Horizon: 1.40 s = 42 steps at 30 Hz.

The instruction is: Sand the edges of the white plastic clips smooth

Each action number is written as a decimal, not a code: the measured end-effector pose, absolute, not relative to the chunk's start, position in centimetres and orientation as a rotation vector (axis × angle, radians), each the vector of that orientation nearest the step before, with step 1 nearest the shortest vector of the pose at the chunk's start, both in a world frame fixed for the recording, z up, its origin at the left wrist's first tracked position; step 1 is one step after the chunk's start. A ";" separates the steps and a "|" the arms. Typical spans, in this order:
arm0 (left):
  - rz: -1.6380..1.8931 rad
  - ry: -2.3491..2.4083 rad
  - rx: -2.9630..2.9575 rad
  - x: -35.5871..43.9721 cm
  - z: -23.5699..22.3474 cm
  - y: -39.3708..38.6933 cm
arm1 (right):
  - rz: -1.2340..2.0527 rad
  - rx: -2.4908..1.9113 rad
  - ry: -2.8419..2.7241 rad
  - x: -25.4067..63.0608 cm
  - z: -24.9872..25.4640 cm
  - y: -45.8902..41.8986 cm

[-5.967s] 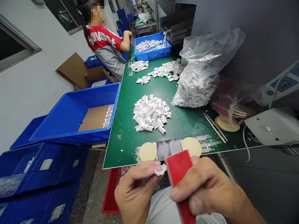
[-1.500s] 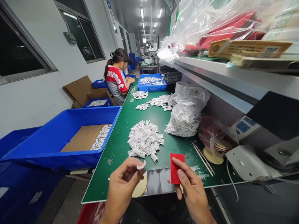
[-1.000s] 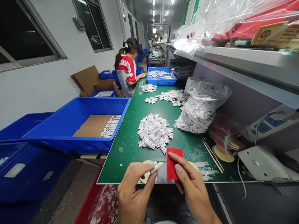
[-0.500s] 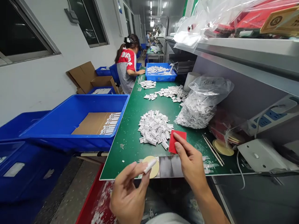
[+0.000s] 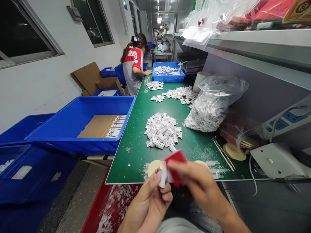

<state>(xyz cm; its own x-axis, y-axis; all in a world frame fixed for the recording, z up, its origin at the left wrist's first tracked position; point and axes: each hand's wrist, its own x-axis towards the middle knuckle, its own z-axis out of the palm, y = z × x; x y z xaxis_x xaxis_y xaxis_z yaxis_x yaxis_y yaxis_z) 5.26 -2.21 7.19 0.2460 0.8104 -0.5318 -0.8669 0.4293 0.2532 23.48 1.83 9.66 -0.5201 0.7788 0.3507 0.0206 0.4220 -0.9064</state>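
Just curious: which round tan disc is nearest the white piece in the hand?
The left one, right behind the white piece; the other two lie past the red pad.

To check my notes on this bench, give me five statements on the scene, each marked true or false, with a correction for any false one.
1. The left hand pinches a small white piece. True.
2. The right hand holds nothing. False: it holds a red card.
3. The clear bag lies left of the loose pile on the green mat. False: it lies to the right of the pile in this view.
4. A co-worker is at the far end of the mat. True.
5. Tan discs lie on the mat just beyond the hands. True.
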 end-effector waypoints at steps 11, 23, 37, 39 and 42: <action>1.455 1.097 0.495 4.9 6.2 -2.0 | 1.273 -1.039 -1.126 24.3 7.4 1.8; 1.571 1.235 1.006 5.0 6.1 -2.6 | 1.451 -1.067 -1.337 22.5 10.0 4.0; 1.473 1.342 1.018 4.9 5.9 -2.5 | 1.174 -0.826 -1.731 22.5 10.9 3.7; 1.485 1.394 1.045 5.2 5.9 -2.6 | 1.043 -0.936 -1.759 22.4 11.0 4.0; 1.560 1.418 1.129 5.5 5.8 -2.8 | 1.121 -1.010 -1.657 22.4 10.4 4.6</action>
<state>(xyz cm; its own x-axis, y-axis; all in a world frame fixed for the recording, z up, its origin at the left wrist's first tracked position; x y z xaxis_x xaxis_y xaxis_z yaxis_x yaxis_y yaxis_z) 5.50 -2.78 5.83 -0.3453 0.9296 0.1285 0.0394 -0.1225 0.9917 22.38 4.60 10.45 -0.2920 0.9322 0.2139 0.1479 0.2649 -0.9529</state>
